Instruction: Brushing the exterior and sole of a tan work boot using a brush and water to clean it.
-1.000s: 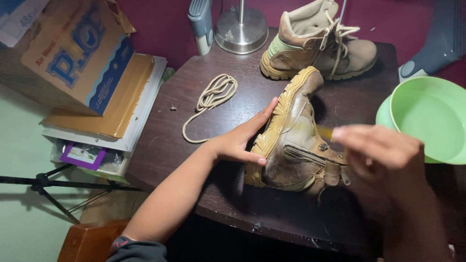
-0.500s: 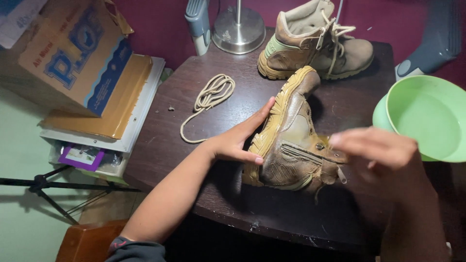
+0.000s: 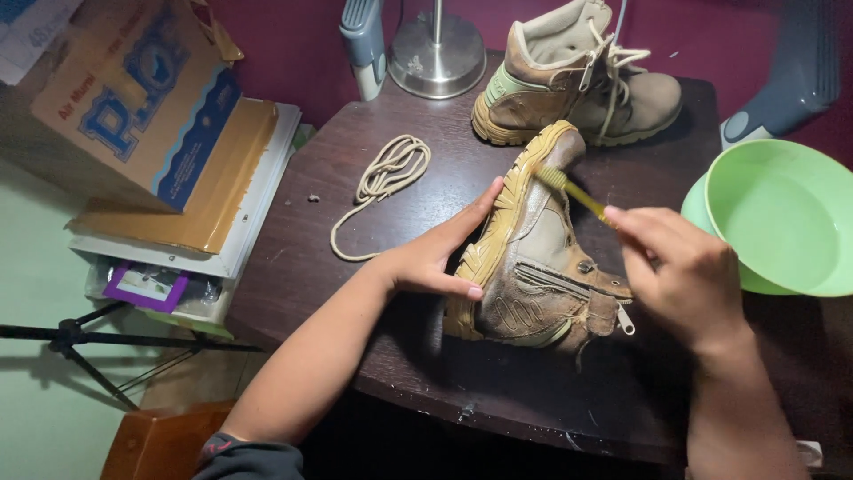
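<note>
Two hands work mid-worktop (image 3: pixel 373 98): the left hand (image 3: pixel 435 258), fingers flat, braces the sole of a boot (image 3: pixel 533 258) lying on its side; the right hand (image 3: pixel 684 271) pinches a yellow brush (image 3: pixel 569 187) against its toe. Bare room lies left, near the loose lace (image 3: pixel 382 178); a green bowl (image 3: pixel 782 222) crowds the right edge.

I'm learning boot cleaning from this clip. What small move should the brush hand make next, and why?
Probably a short stroke of the yellow brush along the upper beside the sole edge. The right hand holds the brush with its head at the toe of the boot, which lies on its side, and the left hand steadies the sole, so the boot seems braced for scrubbing.
</note>
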